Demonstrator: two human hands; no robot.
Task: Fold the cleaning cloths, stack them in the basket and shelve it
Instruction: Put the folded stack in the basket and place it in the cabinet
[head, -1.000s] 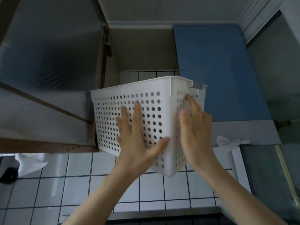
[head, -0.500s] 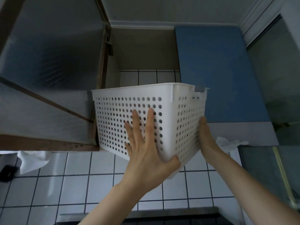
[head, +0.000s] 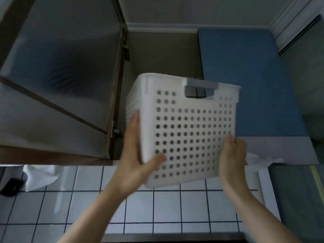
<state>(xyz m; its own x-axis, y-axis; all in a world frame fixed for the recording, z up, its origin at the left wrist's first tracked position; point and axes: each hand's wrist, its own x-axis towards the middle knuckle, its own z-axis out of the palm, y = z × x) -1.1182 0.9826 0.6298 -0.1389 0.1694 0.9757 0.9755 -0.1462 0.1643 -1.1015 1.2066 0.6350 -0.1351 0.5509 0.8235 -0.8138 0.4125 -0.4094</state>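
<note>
I've got the white perforated basket (head: 189, 134) held up between both hands, off the tiled counter (head: 166, 207), right at the mouth of the open cabinet (head: 163, 55). The short end with the handle cutout faces me and the far end points into the opening. Left hand (head: 135, 158) is clamped on the basket's lower left corner: thumb curled across the holed front face, fingers running up the left side wall. Right hand (head: 231, 160) is on the lower right corner, fingers bent around the edge; I can't tell how far they wrap behind, since that side is hidden and the frame is motion-blurred. I can't see inside the basket from this angle, so I can't tell what it holds. Above and left of the left hand, the frosted cabinet door (head: 57, 81) stands swung open, its wooden frame edge just beside the basket's left side. Above and right of the right hand there's a blue panel (head: 245, 76). Just right of the right hand a crumpled white cloth (head: 259, 159) lies on the ledge, partly hidden behind the wrist. Well left of the left hand, below the door, another white cloth (head: 40, 174) sits on the tiles with a small dark object (head: 11, 186) next to it.
</note>
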